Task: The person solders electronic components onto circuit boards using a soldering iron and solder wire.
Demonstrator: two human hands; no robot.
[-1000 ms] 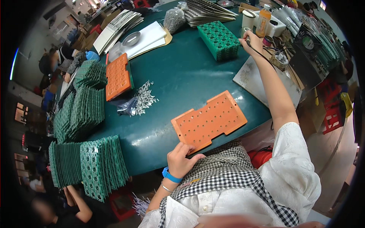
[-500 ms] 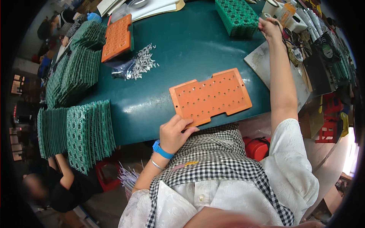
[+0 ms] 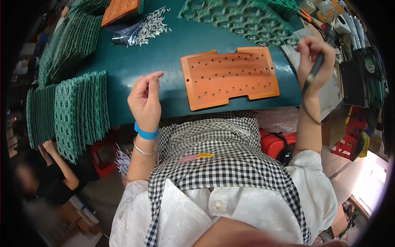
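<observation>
My right hand [image 3: 310, 61] is closed around the dark handle of a pen-shaped tool with a cord, which looks like a soldering iron [image 3: 316, 70]. Its fingertips also pinch the right end of a green circuit-board panel [image 3: 242, 20] with ring-shaped sections, blurred by motion over the far part of the table. My left hand [image 3: 146, 99] hovers left of the orange fixture plate [image 3: 230, 76], apart from it, index finger and thumb extended with nothing visible between them. The plate lies flat in front of me, with rows of small holes and notched long edges.
Stacked green panels [image 3: 82, 111] stand on the left, with more [image 3: 284, 6] at the far right. Small pale parts [image 3: 152, 26] spill from a bag beside another orange plate [image 3: 121, 10]. A co-worker's arm [image 3: 61, 162] is at lower left; a light board [image 3: 329, 99] lies right.
My left hand has let go of the orange plate and moved left. My right hand has drawn a green panel off the far stack, toward me. The whole view has shifted.
</observation>
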